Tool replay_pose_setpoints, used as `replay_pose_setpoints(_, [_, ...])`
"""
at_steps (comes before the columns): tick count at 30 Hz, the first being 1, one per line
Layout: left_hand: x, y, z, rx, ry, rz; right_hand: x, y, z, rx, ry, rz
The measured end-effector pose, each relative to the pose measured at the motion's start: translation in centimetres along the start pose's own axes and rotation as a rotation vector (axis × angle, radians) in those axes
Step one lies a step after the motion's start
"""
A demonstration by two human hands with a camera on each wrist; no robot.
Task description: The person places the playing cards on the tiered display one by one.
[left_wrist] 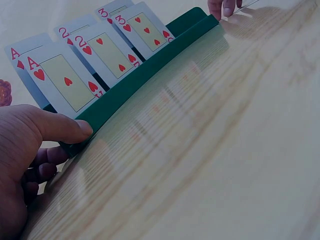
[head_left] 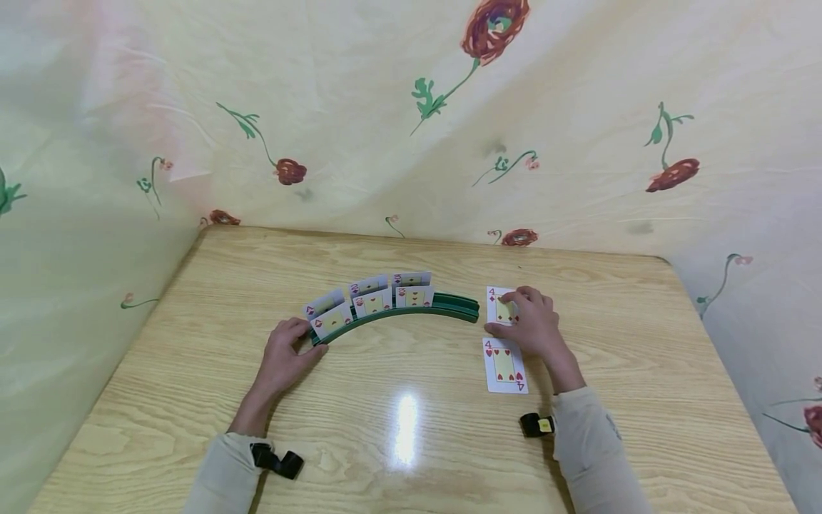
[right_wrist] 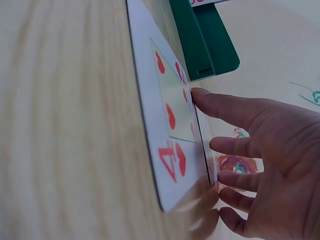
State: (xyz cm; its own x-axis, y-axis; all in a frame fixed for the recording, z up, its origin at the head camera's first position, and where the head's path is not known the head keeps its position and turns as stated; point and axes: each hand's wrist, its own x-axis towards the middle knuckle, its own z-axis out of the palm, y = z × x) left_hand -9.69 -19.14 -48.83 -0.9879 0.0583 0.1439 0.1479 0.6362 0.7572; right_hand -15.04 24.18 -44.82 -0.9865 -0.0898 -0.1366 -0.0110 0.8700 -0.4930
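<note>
A curved green card holder [head_left: 417, 310] stands on the table, and my left hand [head_left: 282, 358] grips its left end, thumb along the front. Its front row shows the ace of hearts [left_wrist: 64, 80], two of hearts [left_wrist: 105, 52] and three of hearts [left_wrist: 144, 31]. Behind them stand the ace of diamonds [left_wrist: 19, 55], two of diamonds [left_wrist: 64, 33] and three of diamonds [left_wrist: 107, 11]. My right hand [head_left: 536, 321] touches the flat four of diamonds [head_left: 493, 308], thumb at the near edge, fingers extended over it. The four of hearts [head_left: 504, 365] lies just nearer.
A wood-grain table [head_left: 411, 428] carries everything. Flower-printed cloth [head_left: 359, 143] hangs behind and at both sides. Black straps [head_left: 277, 460] sit at the wrists over pale sleeves [head_left: 594, 442]. The holder's right end lies close to the four of diamonds.
</note>
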Motion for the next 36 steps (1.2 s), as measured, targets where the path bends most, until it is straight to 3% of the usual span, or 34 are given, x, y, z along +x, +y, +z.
replay_pose_setpoints(10, [0.0,-0.1,0.1,0.002,0.016,0.022,0.4,-0.3,-0.3,-0.030,-0.014,0.015])
replay_pose_setpoints(36, [0.2,-0.4,0.2,0.009,0.021,0.022,0.8,-1.5,-0.2,-0.045,0.051,0.129])
